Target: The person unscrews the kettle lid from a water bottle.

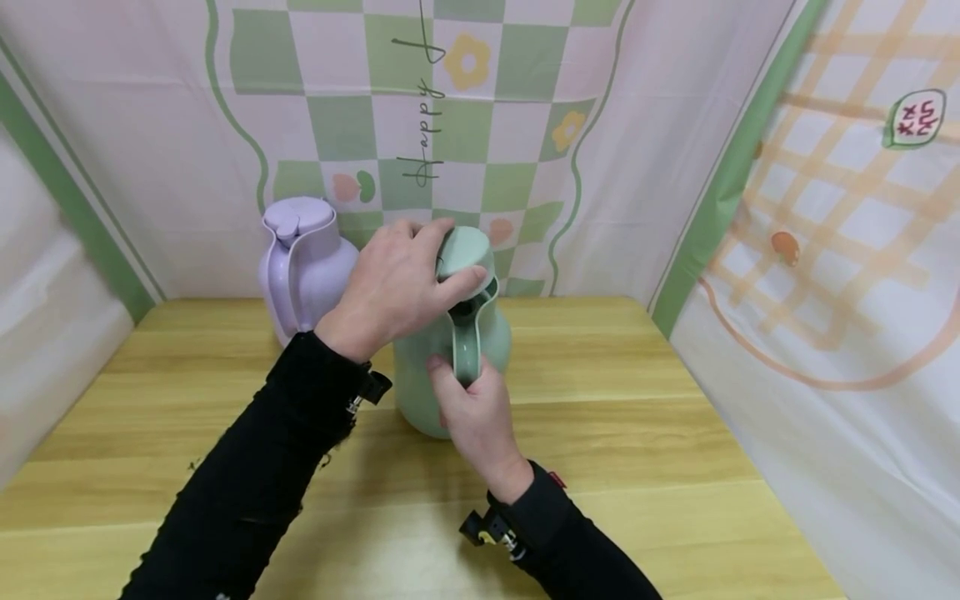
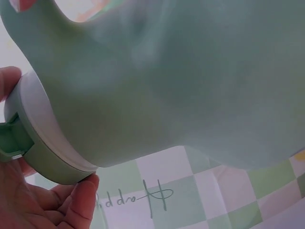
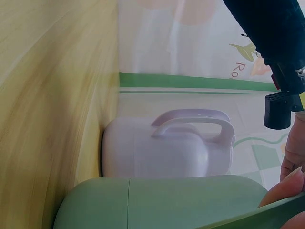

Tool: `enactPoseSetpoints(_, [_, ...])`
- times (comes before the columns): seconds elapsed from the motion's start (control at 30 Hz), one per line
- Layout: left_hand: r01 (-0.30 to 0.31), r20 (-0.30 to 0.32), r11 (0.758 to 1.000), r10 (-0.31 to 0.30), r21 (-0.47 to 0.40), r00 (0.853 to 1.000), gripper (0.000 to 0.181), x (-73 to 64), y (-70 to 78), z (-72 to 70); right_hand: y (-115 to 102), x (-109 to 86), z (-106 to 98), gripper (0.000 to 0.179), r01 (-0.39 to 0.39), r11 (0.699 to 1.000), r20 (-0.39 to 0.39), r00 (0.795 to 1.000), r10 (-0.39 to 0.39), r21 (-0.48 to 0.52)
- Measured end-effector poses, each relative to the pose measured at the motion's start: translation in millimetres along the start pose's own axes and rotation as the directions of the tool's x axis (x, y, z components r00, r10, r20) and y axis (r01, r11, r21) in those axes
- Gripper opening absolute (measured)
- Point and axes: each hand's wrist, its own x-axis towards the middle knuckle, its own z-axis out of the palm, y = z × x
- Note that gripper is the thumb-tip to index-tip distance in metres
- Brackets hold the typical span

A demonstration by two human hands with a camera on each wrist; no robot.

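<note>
A green thermos jug stands on the wooden table. My left hand reaches over its top and holds the round green lid between thumb and fingers. In the left wrist view, a pale band shows between the lid and the jug body, and fingertips curl round the lid's edge. Below the lid, a dark gap shows near the handle in the head view. My right hand grips the jug's handle low down, thumb on the near side.
A lilac thermos jug, its lid on, stands behind and left of the green one, partly covered by my left hand and sleeve. Printed checkered cloth hangs behind the wooden table, with more cloth on both sides.
</note>
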Motion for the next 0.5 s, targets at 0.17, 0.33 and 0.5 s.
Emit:
enactPoseSetpoints(0.17, [0.059,-0.008,0.994,-0.060,-0.086,0.998,0.077,-0.2,-4.5,0.6,1,-0.5,1,0.041,-0.002,1.000,-0.008,1.000,0.002,0.004])
enactPoseSetpoints(0.33, [0.069,-0.059,0.970,-0.085,-0.232,0.995,0.077,-1.1,-11.3,3.0,2,-0.6,2,0.040,0.001,1.000,-0.032,0.999,-0.001,-0.003])
enactPoseSetpoints(0.5, [0.089,-0.087,0.881,-0.145,-0.465,0.986,0.076,-3.8,-17.8,5.2,3,-0.8,3,0.039,0.001,1.000,-0.060,0.998,-0.003,-0.025])
